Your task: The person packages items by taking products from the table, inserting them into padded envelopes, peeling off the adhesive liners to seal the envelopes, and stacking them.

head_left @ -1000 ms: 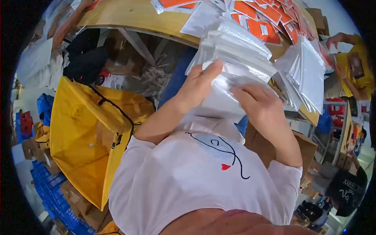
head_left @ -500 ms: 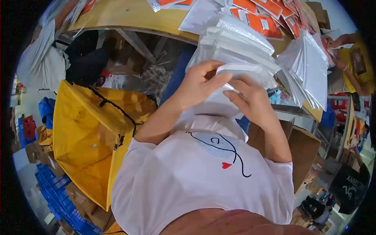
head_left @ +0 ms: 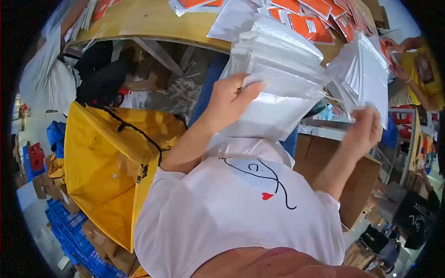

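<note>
My left hand (head_left: pixel 234 99) is closed on the upper left edge of a white bubble mailer (head_left: pixel 273 113), thumb on top. The mailer hangs tilted in front of my shirt. Behind it, a stack of similar bubble mailers (head_left: pixel 282 51) lies fanned on the table edge. Off to the right, my right hand (head_left: pixel 365 127) is closed in a pinch and slightly blurred. From the mailer's right corner a thin white strip (head_left: pixel 334 98) runs toward this hand; its far end is hard to make out. A second fanned pile of white mailers (head_left: pixel 361 74) is just above the right hand.
Orange packets (head_left: pixel 310 28) are heaped at the back of the wooden table (head_left: pixel 139 18). A yellow bag (head_left: pixel 99 171) stands open at left, and a cardboard box (head_left: pixel 320 157) is below right. Another person (head_left: pixel 419 74) is at work at far right. Pale strips (head_left: pixel 185 95) litter the floor.
My right hand has moved away to the right from the mailer's top edge, pulling out the thin strip. My left hand keeps its grip, and more of the mailer's front now shows.
</note>
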Demonstrator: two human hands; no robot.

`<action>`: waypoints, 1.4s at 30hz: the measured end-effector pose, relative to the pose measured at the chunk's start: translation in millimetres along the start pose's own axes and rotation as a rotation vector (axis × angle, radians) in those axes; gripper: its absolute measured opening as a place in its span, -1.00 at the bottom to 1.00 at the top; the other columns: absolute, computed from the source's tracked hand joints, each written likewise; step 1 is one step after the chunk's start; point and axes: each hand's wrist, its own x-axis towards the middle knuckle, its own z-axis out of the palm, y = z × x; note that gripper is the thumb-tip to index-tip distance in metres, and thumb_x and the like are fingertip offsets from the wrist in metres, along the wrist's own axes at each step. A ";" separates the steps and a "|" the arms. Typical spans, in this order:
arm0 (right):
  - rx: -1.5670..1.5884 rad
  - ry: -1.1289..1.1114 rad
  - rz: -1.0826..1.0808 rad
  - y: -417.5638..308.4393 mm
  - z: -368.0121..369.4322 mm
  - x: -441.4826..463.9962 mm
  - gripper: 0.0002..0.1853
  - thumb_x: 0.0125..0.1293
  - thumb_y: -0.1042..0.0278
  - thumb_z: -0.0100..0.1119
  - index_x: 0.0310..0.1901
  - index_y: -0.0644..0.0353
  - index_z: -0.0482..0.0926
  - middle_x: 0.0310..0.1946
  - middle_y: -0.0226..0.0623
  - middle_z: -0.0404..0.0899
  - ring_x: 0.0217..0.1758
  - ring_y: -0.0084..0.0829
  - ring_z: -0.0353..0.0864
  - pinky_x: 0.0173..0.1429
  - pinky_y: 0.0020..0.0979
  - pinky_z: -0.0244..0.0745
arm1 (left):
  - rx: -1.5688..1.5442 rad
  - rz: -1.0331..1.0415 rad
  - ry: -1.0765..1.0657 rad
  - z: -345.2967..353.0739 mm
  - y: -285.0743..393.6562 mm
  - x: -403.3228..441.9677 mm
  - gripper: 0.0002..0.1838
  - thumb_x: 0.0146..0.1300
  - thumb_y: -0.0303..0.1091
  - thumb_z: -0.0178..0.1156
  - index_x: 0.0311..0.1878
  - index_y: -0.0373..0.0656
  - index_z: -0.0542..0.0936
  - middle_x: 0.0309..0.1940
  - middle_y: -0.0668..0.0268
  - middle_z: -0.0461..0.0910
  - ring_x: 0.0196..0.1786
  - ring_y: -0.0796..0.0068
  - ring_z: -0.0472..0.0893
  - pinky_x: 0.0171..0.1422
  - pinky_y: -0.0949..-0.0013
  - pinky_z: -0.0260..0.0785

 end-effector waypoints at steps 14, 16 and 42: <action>-0.215 -0.212 0.178 28.1 -4.8 -46.4 -0.69 0.19 0.47 0.26 -0.01 0.31 0.58 -0.21 -0.27 0.60 -0.33 -0.57 0.44 -0.26 -0.61 0.39 | -0.018 -0.081 -0.161 -12.2 2.3 3.1 -0.72 0.08 -0.43 0.30 -0.13 -0.33 0.60 -0.32 0.30 0.64 -0.41 0.51 0.49 -0.30 0.55 0.32; -0.301 -0.296 0.236 32.5 -2.7 -41.2 -0.71 0.19 0.50 0.23 -0.03 0.31 0.59 -0.19 -0.27 0.59 -0.30 -0.56 0.44 -0.21 -0.60 0.38 | -0.064 -0.124 -0.137 -14.2 0.8 -0.5 -0.72 0.07 -0.45 0.30 -0.13 -0.33 0.61 -0.30 0.29 0.64 -0.40 0.51 0.49 -0.30 0.55 0.32; 0.088 -0.509 0.475 39.8 4.5 -33.9 -0.83 0.26 0.59 0.07 -0.17 0.27 0.64 -0.38 -0.31 0.61 -0.37 -0.56 0.50 -0.22 -0.60 0.39 | -0.151 -0.231 -0.338 -24.7 -6.0 -4.8 -0.74 0.08 -0.66 0.12 -0.16 -0.18 0.61 -0.15 0.35 0.56 -0.26 0.54 0.46 -0.18 0.59 0.27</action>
